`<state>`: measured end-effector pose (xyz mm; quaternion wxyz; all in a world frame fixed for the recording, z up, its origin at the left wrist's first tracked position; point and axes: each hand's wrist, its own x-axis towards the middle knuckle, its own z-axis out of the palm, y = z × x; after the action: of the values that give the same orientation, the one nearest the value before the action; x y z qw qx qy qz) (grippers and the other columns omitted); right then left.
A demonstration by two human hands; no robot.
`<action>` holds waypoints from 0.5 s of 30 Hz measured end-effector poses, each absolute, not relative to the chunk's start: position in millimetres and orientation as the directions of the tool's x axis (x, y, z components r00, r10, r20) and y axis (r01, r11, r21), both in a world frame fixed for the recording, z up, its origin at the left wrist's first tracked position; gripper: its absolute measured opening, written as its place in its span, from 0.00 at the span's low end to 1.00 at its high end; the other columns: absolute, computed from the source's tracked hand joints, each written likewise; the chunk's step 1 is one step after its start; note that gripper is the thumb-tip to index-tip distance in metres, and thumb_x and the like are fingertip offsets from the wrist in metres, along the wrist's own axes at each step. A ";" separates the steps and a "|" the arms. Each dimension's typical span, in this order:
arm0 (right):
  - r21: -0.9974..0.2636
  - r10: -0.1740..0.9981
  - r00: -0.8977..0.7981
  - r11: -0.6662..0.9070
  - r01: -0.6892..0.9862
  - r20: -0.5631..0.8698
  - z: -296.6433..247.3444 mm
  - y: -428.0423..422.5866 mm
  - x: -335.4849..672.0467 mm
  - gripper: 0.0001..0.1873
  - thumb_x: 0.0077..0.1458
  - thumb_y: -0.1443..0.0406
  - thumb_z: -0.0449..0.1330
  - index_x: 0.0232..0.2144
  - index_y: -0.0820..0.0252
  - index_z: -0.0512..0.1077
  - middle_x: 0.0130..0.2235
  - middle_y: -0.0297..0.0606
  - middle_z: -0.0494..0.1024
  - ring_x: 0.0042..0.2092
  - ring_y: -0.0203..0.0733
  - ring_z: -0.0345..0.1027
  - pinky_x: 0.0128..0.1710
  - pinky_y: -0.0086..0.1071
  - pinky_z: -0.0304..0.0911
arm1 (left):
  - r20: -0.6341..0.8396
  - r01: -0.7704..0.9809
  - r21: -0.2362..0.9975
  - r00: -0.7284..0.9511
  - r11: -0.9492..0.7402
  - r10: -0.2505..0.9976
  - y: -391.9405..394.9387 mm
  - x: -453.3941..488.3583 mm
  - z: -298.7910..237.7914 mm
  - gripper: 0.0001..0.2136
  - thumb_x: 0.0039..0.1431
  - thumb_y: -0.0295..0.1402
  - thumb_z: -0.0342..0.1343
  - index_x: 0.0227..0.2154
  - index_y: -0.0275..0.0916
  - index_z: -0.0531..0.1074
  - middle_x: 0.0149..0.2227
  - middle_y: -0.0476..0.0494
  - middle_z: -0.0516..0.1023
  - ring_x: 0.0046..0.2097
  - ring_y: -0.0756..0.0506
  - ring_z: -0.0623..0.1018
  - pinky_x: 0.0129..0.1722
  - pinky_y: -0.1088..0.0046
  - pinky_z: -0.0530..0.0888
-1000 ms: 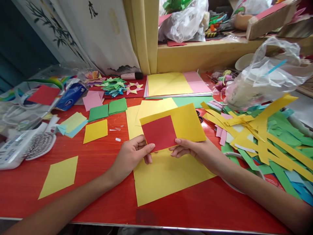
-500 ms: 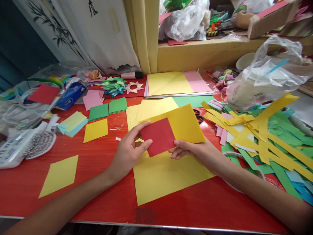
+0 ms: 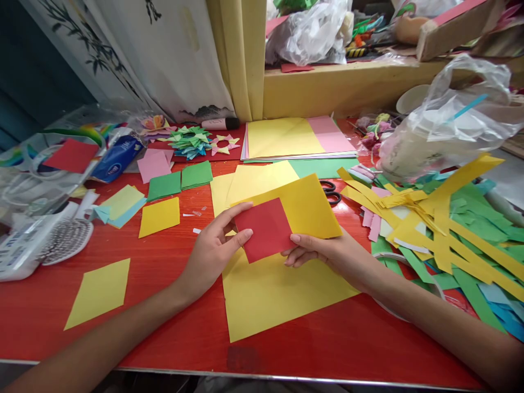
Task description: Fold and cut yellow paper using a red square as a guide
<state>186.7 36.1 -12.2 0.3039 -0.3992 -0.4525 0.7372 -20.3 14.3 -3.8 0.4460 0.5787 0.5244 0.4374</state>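
Note:
A red paper square (image 3: 265,230) lies against the left part of a deeper yellow paper strip (image 3: 313,210), both held up above the table. My left hand (image 3: 219,243) pinches their left edge, thumb on the red square and index finger along the top. From the right, my right hand (image 3: 317,252) grips them at the lower edge, its thumb at the red square's corner and its other fingers curled beneath. Below the hands a large light yellow sheet (image 3: 266,311) rests on the table. Scissors (image 3: 332,197) lie partly hidden behind the strip's right end.
Paper offcuts (image 3: 442,229) pile up on the right, near a plastic bag with a cup (image 3: 434,136). Green squares (image 3: 164,186), a yellow square (image 3: 159,217) and a pale yellow square (image 3: 100,292) lie on the left, beside a hairbrush (image 3: 67,240). Stacked coloured sheets (image 3: 282,137) sit behind.
The hands and the held papers have barely moved. The whole view has shifted very slightly.

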 end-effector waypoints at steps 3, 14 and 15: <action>-0.908 0.810 -0.494 -0.410 -0.088 -0.318 -11.1 36.1 186.5 0.13 0.46 0.60 0.62 0.31 0.65 0.72 0.29 0.41 0.78 0.30 0.41 0.74 0.33 0.33 0.70 | 0.027 0.219 0.975 0.060 -0.040 0.998 13.9 -19.8 -3.1 0.17 0.54 0.33 0.53 0.48 0.45 0.65 0.48 0.48 0.70 0.48 0.46 0.70 0.41 0.73 0.73; -0.907 0.801 -0.496 -0.417 -0.061 -0.335 -11.0 36.2 186.0 0.12 0.46 0.60 0.62 0.29 0.65 0.72 0.30 0.42 0.78 0.31 0.42 0.73 0.32 0.34 0.70 | -0.008 0.229 0.973 0.019 0.004 1.000 12.4 -19.7 -5.1 0.19 0.53 0.36 0.53 0.49 0.43 0.64 0.45 0.46 0.72 0.45 0.45 0.72 0.41 0.70 0.72; -0.908 0.801 -0.499 -0.414 -0.062 -0.331 -11.2 36.3 186.0 0.12 0.46 0.60 0.62 0.29 0.65 0.72 0.30 0.42 0.78 0.31 0.42 0.73 0.33 0.34 0.70 | -0.009 0.231 0.973 0.015 0.006 1.000 12.1 -19.6 -5.0 0.19 0.53 0.36 0.53 0.49 0.43 0.64 0.45 0.46 0.72 0.44 0.45 0.72 0.40 0.70 0.72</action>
<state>186.0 36.3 -11.2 0.2931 -0.4059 -0.4552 0.7363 -19.6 12.1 -5.0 0.4444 0.5568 0.5526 0.4325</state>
